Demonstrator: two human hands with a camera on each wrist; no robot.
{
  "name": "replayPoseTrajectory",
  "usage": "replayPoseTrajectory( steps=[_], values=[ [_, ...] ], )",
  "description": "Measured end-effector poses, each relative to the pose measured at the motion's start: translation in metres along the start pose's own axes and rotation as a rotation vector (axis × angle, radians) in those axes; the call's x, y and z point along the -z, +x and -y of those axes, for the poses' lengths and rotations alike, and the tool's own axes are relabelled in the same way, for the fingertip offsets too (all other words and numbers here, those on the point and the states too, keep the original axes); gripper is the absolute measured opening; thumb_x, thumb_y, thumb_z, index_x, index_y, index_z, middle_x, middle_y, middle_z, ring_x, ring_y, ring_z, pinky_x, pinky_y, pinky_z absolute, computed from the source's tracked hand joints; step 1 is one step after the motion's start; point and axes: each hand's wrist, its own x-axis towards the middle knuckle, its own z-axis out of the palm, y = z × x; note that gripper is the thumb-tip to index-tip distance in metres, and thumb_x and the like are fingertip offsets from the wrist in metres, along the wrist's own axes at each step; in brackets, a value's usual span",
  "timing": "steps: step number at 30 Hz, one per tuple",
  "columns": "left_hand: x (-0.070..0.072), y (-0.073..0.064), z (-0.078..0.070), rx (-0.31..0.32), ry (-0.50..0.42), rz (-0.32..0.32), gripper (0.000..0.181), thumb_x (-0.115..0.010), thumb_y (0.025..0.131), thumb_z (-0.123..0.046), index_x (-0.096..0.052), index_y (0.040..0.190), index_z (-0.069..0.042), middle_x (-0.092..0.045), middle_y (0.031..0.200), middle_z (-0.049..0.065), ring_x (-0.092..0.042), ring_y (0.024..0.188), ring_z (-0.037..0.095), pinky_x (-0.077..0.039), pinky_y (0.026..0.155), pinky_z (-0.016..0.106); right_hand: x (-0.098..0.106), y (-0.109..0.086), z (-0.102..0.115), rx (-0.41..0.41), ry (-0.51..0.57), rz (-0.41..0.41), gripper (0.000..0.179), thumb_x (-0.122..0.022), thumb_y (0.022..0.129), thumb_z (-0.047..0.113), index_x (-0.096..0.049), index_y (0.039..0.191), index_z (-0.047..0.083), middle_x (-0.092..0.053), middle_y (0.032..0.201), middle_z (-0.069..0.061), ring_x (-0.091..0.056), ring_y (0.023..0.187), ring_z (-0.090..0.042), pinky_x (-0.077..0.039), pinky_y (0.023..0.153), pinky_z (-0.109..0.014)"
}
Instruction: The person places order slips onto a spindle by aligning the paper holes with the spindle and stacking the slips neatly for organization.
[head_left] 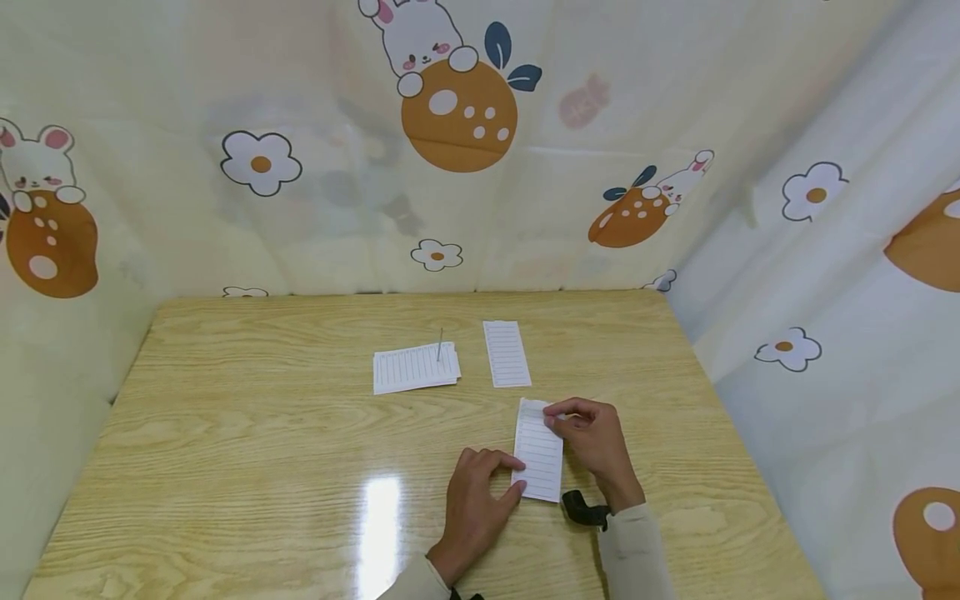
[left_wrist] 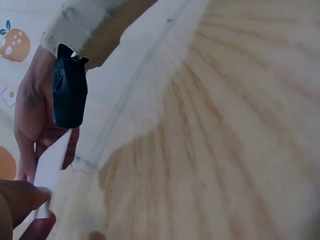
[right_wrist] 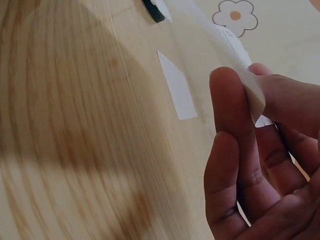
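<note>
A white paper slip printed with ruled lines (head_left: 538, 458) is held between both hands near the front of the table. My left hand (head_left: 477, 504) pinches its lower left edge between thumb and forefinger. At the upper right corner, the thumb and forefinger of my right hand (head_left: 596, 437) grip the paper. In the right wrist view the paper's edge (right_wrist: 256, 102) bends between those fingertips. Beyond the hands lies a pile of similar slips (head_left: 408, 371), with a thin metal spike (head_left: 440, 346) standing up from its right end. A single lined slip (head_left: 507, 354) lies right of the pile.
The wood-grain table (head_left: 247, 458) has a bright reflection left of the hands. A patterned curtain (head_left: 315, 225) hangs along its back and sides. A black wrist device (head_left: 585, 510) sits by the right sleeve.
</note>
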Motion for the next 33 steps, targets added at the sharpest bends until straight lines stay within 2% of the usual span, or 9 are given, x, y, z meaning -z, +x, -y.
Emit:
replayPoseTrajectory(
  steps=[5,13,21,28,33],
  values=[
    [0.003,-0.003,-0.001,0.043,-0.073,-0.001,0.026,-0.091,0.078,-0.015,-0.079,0.099,-0.025,-0.073,0.089,-0.011,-0.056,0.084,0.013,-0.044,0.076,0.018,-0.001,-0.001,0.001,-0.001,0.048,-0.031,0.021,-0.082,0.091,0.006,-0.079,0.107,-0.007,-0.079,0.104,-0.007,-0.069,0.070,-0.006,-0.054,0.066,-0.021],
    [0.011,-0.004,-0.005,0.106,-0.168,-0.030,0.027,-0.090,0.079,-0.014,-0.078,0.098,-0.030,-0.069,0.084,-0.013,-0.056,0.083,0.015,-0.044,0.075,0.021,-0.007,-0.005,0.000,0.013,0.110,-0.101,0.021,-0.085,0.089,0.007,-0.080,0.106,-0.004,-0.081,0.098,-0.001,-0.074,0.073,-0.010,-0.060,0.070,-0.025],
    [0.018,-0.003,-0.012,0.154,-0.236,-0.089,0.029,-0.090,0.081,-0.013,-0.079,0.099,-0.031,-0.063,0.086,-0.001,-0.053,0.079,0.020,-0.040,0.067,0.020,-0.020,-0.009,0.004,0.038,0.248,-0.200,0.023,-0.084,0.087,0.000,-0.078,0.106,-0.012,-0.082,0.091,0.003,-0.073,0.069,-0.009,-0.061,0.069,-0.026],
    [0.024,-0.002,-0.018,0.147,-0.265,-0.130,0.025,-0.089,0.082,-0.011,-0.080,0.098,-0.029,-0.064,0.086,0.004,-0.056,0.079,0.022,-0.045,0.064,0.030,-0.028,-0.013,0.012,0.048,0.311,-0.265,0.024,-0.084,0.087,-0.003,-0.077,0.108,-0.013,-0.080,0.090,0.002,-0.072,0.071,-0.008,-0.060,0.069,-0.024],
    [0.030,-0.001,-0.020,0.147,-0.283,-0.134,0.023,-0.086,0.085,-0.009,-0.079,0.098,-0.026,-0.065,0.088,0.009,-0.057,0.080,0.027,-0.046,0.063,0.029,-0.028,-0.015,0.019,0.042,0.335,-0.234,0.026,-0.083,0.086,-0.006,-0.074,0.109,-0.014,-0.078,0.093,0.000,-0.072,0.078,-0.008,-0.060,0.072,-0.021]
  ],
)
